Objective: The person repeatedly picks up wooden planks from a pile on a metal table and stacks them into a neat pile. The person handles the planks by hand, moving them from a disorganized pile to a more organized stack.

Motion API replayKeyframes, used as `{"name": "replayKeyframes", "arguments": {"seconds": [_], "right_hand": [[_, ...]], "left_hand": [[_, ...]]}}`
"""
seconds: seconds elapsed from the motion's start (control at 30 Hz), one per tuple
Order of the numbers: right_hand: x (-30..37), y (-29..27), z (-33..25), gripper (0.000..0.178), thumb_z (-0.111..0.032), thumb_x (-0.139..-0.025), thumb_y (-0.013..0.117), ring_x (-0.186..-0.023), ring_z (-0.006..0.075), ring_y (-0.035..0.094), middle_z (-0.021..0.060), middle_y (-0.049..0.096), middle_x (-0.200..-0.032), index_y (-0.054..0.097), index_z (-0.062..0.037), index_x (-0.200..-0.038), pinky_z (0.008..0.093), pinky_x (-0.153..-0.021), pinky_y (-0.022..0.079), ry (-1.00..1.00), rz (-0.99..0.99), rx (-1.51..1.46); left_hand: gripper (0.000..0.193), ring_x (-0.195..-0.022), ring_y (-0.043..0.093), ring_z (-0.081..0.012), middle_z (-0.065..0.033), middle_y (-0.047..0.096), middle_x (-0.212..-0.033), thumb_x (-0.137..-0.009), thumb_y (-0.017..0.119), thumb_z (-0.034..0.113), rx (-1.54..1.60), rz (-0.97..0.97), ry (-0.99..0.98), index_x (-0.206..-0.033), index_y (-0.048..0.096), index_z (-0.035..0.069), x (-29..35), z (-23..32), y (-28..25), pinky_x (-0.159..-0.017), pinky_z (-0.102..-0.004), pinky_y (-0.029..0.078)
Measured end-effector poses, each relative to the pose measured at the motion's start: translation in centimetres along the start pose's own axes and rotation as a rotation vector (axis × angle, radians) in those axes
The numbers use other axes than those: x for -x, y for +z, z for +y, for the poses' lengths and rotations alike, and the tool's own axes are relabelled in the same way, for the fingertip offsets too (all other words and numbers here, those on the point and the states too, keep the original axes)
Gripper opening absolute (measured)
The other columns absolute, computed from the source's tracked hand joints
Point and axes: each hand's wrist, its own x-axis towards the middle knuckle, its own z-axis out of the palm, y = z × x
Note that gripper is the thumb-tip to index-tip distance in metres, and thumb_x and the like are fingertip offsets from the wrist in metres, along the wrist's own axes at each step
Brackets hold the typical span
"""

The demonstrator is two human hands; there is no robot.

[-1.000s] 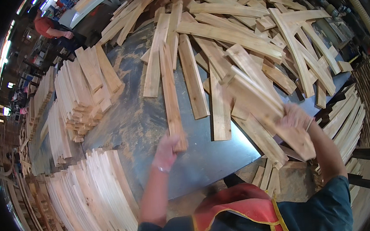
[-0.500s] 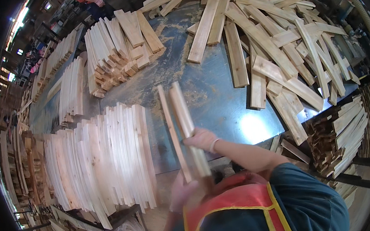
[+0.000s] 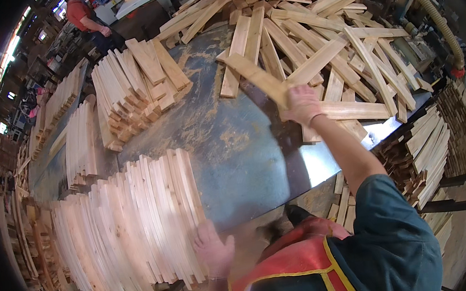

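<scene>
A wooden board (image 3: 255,76) slants up and to the left from my right hand (image 3: 303,105). That hand is closed round its near end, over the left side of a loose heap of boards (image 3: 341,37). The board casts a dark shadow on the metal tabletop. My left hand (image 3: 214,251) has its fingers spread and holds nothing. It rests against or just beside the right end of a row of boards (image 3: 130,224) packed side by side on edge at the near left; whether it touches them is hard to tell.
Two more stacks of boards, a tall one (image 3: 130,88) and a narrow one (image 3: 79,142), stand farther back on the sawdust-strewn metal table (image 3: 229,163). Board piles (image 3: 423,148) lie off the table's right edge. A person (image 3: 86,21) in red stands at the far left. A ribbed hose (image 3: 428,5) hangs at the far right.
The two boards between my hands have left that spot. My right hand has moved away to the heap and grips a board there. My left hand has shifted left to the row.
</scene>
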Motion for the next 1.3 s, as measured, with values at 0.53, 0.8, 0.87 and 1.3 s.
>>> {"name": "replayKeyframes", "arguments": {"seconds": [0.53,0.8,0.87,1.3], "right_hand": [[-10.1,2.9,7.6,0.077,-0.017,-0.085,0.069,-0.153,0.0367,0.041,0.0078,0.050,-0.159,0.046,-0.0219,-0.158,0.0525,-0.116,0.036,-0.433,-0.380,0.250],[-10.3,-0.2,1.5,0.072,-0.037,-0.081,0.078,-0.137,0.0276,0.057,0.0039,0.066,-0.137,0.057,-0.0208,-0.147,0.0478,-0.112,0.041,-0.751,-0.625,0.505],[-8.1,-4.9,-2.4,0.074,-0.046,-0.083,0.075,-0.128,0.0300,0.064,0.0089,0.071,-0.129,0.056,-0.0156,-0.148,0.0459,-0.109,0.046,-0.594,-0.803,0.204],[9.3,10.0,-15.5,0.056,-0.045,-0.096,0.055,-0.104,0.0467,0.070,0.0326,0.073,-0.107,0.068,0.0022,-0.124,0.0490,-0.092,0.054,0.199,-0.710,-0.728]], "left_hand": [[0.089,-0.146,0.036,-0.0399,-0.0128,0.040,-0.157,-0.082,0.079,0.047,-0.046,0.121,-0.013,-0.155,0.045,0.008,-16.1,14.0,6.1,-0.116,-0.0562,0.037],[0.097,-0.150,0.034,-0.0366,-0.0122,0.036,-0.162,-0.084,0.075,0.059,0.058,0.004,-0.285,-0.160,0.041,0.011,-13.7,13.1,6.8,-0.121,-0.0528,0.033],[0.096,-0.151,0.035,-0.0382,-0.0141,0.037,-0.163,-0.085,0.074,0.059,0.094,-0.032,-0.399,-0.162,0.040,0.011,-11.9,10.7,6.8,-0.122,-0.0512,0.033],[0.085,-0.146,0.040,-0.0400,-0.0160,0.043,-0.159,-0.086,0.075,0.055,0.135,-0.118,-0.102,-0.157,0.049,0.015,-4.4,7.2,4.2,-0.114,-0.0582,0.038]]}}
